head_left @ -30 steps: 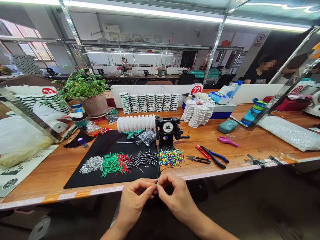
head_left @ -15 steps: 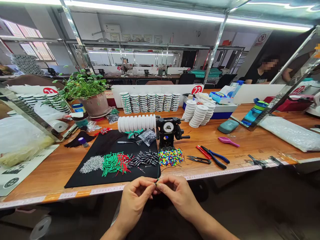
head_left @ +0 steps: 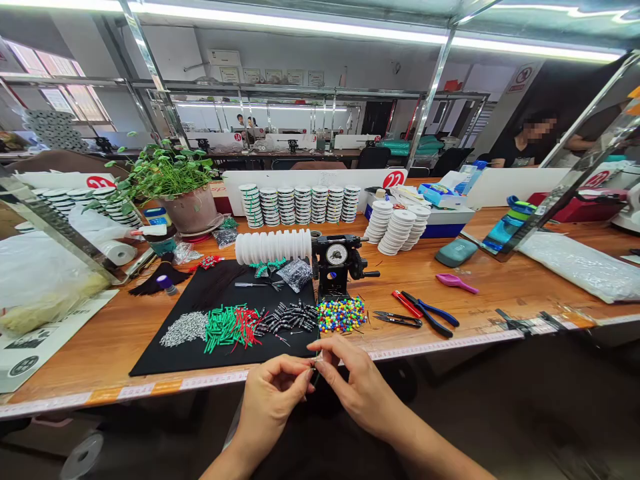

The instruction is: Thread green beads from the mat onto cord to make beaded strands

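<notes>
My left hand (head_left: 274, 400) is just off the table's front edge, thumb and forefinger pinched on a tiny dark piece with a thin green strand (head_left: 316, 375). My right hand (head_left: 357, 387) meets it from the right, its fingers bent round the same spot and the forefinger raised. The piece is too small and too covered to name. Just beyond lies a black mat (head_left: 160, 353) with heaps of silver bits (head_left: 184, 331), green tubes (head_left: 225, 328), red tubes (head_left: 247, 327) and black tubes (head_left: 290, 317). Multicoloured beads (head_left: 343, 315) lie at its right edge.
A hand-cranked winder (head_left: 336, 263) carrying white spools (head_left: 273, 247) stands behind the mat. To the right are thread snips (head_left: 397, 319), blue-handled pliers (head_left: 429, 313) and a pink scoop (head_left: 457, 283). A potted plant (head_left: 187, 207) and stacked spools (head_left: 295, 205) stand farther back.
My right hand has shifted slightly, its forefinger lifting and stretching left over my left fingertips. My left hand has stayed nearly still in its pinch.
</notes>
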`<state>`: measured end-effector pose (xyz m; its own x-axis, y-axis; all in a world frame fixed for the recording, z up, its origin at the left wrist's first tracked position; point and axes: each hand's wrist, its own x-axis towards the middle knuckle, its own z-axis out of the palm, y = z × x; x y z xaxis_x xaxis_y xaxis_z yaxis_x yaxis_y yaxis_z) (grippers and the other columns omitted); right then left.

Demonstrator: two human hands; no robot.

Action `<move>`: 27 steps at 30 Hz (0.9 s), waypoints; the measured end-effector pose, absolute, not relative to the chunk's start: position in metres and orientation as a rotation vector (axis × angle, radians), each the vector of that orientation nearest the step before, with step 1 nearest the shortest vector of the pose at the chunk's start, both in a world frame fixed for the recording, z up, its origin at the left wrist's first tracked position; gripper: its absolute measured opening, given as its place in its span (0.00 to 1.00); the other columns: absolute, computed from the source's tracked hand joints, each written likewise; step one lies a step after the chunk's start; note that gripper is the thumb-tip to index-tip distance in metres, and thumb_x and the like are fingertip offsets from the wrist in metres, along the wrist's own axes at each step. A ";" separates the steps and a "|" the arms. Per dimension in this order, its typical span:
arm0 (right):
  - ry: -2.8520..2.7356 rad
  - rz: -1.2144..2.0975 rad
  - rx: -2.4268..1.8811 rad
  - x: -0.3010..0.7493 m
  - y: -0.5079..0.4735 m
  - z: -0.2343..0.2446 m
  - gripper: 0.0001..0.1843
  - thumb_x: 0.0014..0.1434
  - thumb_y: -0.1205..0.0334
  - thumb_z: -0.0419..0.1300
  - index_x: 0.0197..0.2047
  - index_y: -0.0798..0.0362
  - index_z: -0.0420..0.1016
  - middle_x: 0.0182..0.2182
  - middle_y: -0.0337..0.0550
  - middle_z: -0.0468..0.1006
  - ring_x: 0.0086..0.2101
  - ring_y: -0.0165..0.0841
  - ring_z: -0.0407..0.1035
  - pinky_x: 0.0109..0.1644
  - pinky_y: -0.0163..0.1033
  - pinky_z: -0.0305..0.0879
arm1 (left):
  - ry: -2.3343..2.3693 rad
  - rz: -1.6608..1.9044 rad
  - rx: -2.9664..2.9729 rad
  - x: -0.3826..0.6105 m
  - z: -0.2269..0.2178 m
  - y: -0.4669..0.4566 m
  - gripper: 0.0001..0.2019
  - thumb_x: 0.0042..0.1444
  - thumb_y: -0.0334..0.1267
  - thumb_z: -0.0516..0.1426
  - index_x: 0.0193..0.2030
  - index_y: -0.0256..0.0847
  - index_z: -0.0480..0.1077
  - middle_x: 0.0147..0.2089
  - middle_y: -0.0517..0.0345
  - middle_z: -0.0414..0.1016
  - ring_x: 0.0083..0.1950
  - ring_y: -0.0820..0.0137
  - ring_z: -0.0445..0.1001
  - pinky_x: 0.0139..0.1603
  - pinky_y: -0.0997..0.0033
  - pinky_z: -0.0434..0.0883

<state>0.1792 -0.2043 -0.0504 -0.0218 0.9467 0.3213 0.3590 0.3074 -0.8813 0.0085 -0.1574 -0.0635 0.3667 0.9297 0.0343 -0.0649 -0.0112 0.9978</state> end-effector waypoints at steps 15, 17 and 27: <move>-1.527 0.497 -1.053 0.173 -0.176 -0.047 0.08 0.68 0.66 0.59 0.34 0.53 0.71 0.30 0.39 0.71 0.32 0.33 0.66 0.35 0.37 0.61 | 0.996 0.905 1.095 0.011 -0.059 -0.154 0.19 0.38 0.52 0.74 0.26 0.37 0.81 0.21 0.57 0.77 0.21 0.77 0.68 0.23 0.81 0.65; -1.533 0.325 -1.009 0.170 -0.181 -0.052 0.04 0.69 0.66 0.59 0.40 0.53 0.73 0.35 0.43 0.73 0.36 0.35 0.69 0.40 0.38 0.65 | 0.977 0.903 1.039 0.011 -0.057 -0.154 0.20 0.37 0.52 0.74 0.25 0.37 0.80 0.20 0.59 0.76 0.22 0.78 0.66 0.24 0.82 0.64; -1.793 -0.264 -0.880 0.179 -0.194 -0.078 0.14 0.69 0.74 0.58 0.56 0.56 0.75 0.43 0.51 0.82 0.43 0.39 0.76 0.46 0.45 0.70 | 0.892 0.822 0.963 0.011 -0.052 -0.158 0.18 0.41 0.49 0.73 0.25 0.36 0.79 0.25 0.57 0.76 0.29 0.74 0.66 0.32 0.78 0.65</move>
